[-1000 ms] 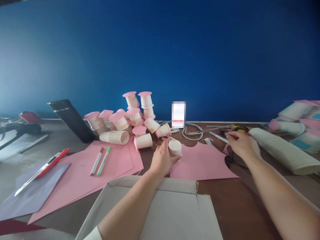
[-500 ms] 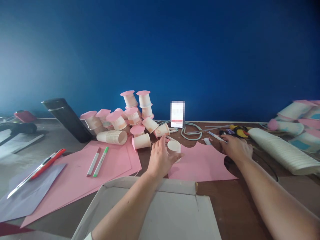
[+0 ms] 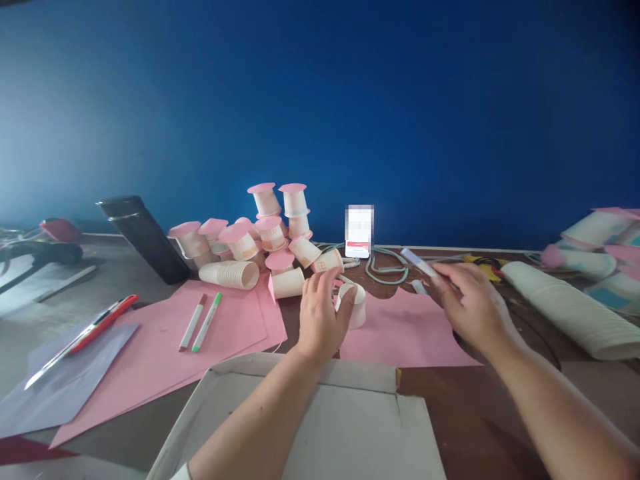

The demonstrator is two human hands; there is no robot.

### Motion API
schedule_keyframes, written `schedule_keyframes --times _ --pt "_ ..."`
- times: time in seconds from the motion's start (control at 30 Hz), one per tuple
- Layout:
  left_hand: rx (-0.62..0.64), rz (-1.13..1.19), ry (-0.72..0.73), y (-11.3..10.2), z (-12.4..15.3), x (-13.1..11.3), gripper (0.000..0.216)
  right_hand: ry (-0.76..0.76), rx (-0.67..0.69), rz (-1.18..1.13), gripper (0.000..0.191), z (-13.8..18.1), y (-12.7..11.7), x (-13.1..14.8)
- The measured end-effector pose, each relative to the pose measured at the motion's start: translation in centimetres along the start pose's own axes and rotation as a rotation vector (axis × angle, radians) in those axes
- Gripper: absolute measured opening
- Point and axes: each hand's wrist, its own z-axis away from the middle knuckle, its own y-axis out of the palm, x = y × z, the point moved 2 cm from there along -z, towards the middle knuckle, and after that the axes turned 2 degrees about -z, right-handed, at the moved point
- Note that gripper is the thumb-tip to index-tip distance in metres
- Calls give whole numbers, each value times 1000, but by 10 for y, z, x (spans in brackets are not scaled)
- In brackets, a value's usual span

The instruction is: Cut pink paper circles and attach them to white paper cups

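My left hand (image 3: 323,317) is closed round the side of a white paper cup (image 3: 356,312), its thumb on the near side. The cup stands at the left part of a pink paper sheet (image 3: 405,337) with curved cut-outs. My right hand (image 3: 467,303) holds a slim white marker (image 3: 419,263) with a pale lilac end, pointing up and left above the table. Just left of my left hand lie paper cups (image 3: 287,283) on their sides, some with drawn windows. Behind them stand stacked cups with pink paper tops (image 3: 295,200).
A cardboard box piece (image 3: 370,427) lies in front. At left are pink sheets (image 3: 165,340), two markers (image 3: 200,323), a red utility knife (image 3: 105,323) and a black bottle (image 3: 143,237). A long cup stack (image 3: 570,310) lies right. A phone (image 3: 359,230) and cable (image 3: 387,267) are behind.
My right hand has lifted the marker off the table and brought it left, towards the cup. My left thumb has closed in on the cup's side, and the cup stands more upright.
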Motion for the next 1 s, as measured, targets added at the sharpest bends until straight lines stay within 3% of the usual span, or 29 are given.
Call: schedule_keyframes --times 0.13,0.23,0.3,0.37,0.47,0.53,0.7,0.87,1.0 --pt "59 43 136 -4 0 -10 42 -153 179 -205 32 11 0 47" --pt "146 94 197 -4 1 -14 41 -177 259 -386 31 18 2 63" --pt "222 129 187 -3 1 -14 36 -74 251 -510 25 21 3 64" --pt "293 164 163 -3 2 -15 33 131 225 -653 21 22 4 59" --pt "351 224 139 -4 2 -19 32 437 179 -991 29 23 9 54" --pt "370 264 120 -4 3 -22 30 542 192 -1202 35 24 14 56" --pt "410 340 112 -2 8 -28 29 546 338 -1288 25 31 29 66" --pt "426 419 -17 1 11 -23 39 567 258 -1262 18 34 37 60" --pt "429 395 -10 0 9 -22 37 644 214 -1365 17 33 44 59"
